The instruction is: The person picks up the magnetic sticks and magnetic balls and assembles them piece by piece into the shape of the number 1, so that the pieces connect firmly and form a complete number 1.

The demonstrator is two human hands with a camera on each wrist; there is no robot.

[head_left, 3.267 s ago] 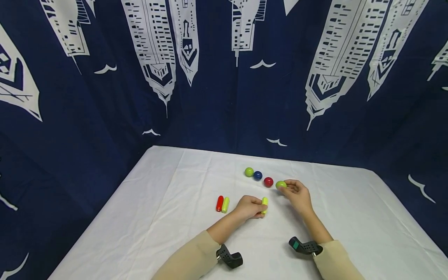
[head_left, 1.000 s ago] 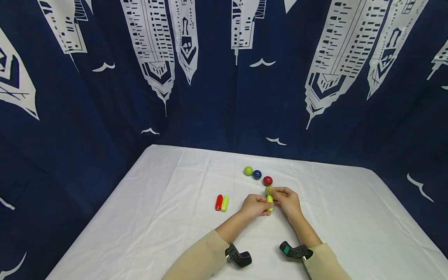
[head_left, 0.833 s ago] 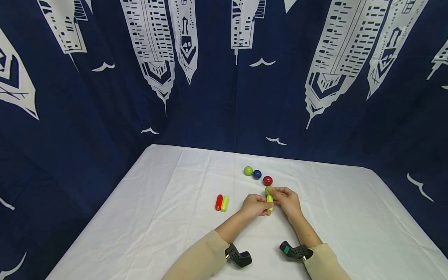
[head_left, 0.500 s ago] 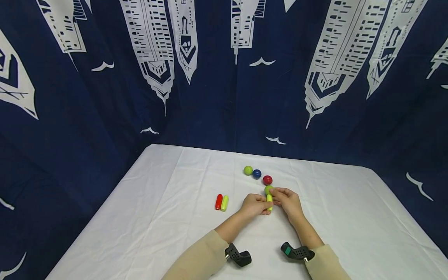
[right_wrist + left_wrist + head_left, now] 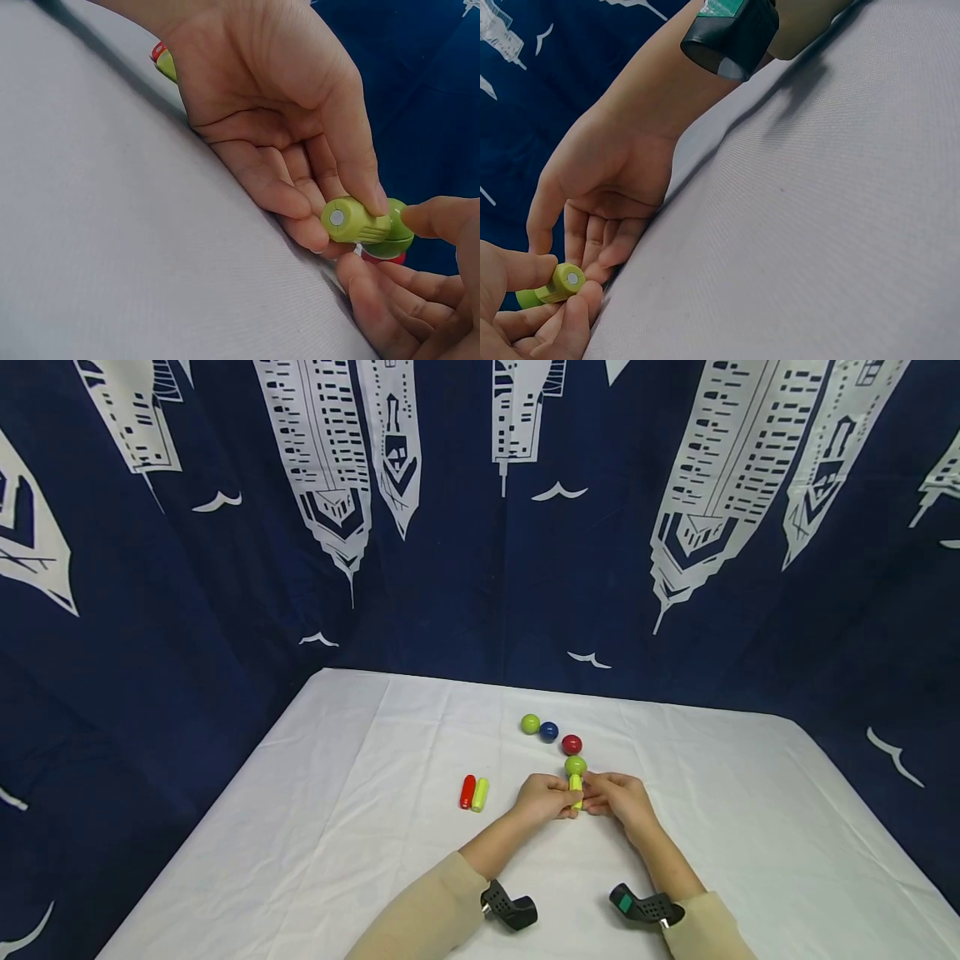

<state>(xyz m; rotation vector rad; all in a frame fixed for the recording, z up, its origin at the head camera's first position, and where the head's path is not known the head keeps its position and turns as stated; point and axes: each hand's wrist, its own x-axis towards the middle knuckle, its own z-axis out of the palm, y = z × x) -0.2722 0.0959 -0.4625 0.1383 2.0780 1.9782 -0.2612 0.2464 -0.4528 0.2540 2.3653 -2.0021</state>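
My left hand (image 5: 546,797) pinches a short yellow magnetic stick (image 5: 576,782) between thumb and fingers. A green ball (image 5: 575,765) sits against its far end. In the right wrist view the stick (image 5: 352,219) shows a round silvery disc on its near end. Just right of the stick is my right hand (image 5: 619,799), thumb and fingers apart. Its thumb lies at or close to the ball (image 5: 401,229) in the right wrist view; I cannot tell if they touch. In the left wrist view, the left fingers (image 5: 562,322) hold the stick from below.
Beyond the hands a red ball (image 5: 572,744), a blue ball (image 5: 549,732) and another green ball (image 5: 530,723) lie in a slanting row. A red stick (image 5: 467,792) and a second yellow stick (image 5: 480,795) lie side by side to the left on the white-covered table (image 5: 390,877).
Earlier the right hand brought the green ball leftward to the end of the yellow stick, which moved slightly right. Since then its fingers have come off the ball and slid nearer along the stick.
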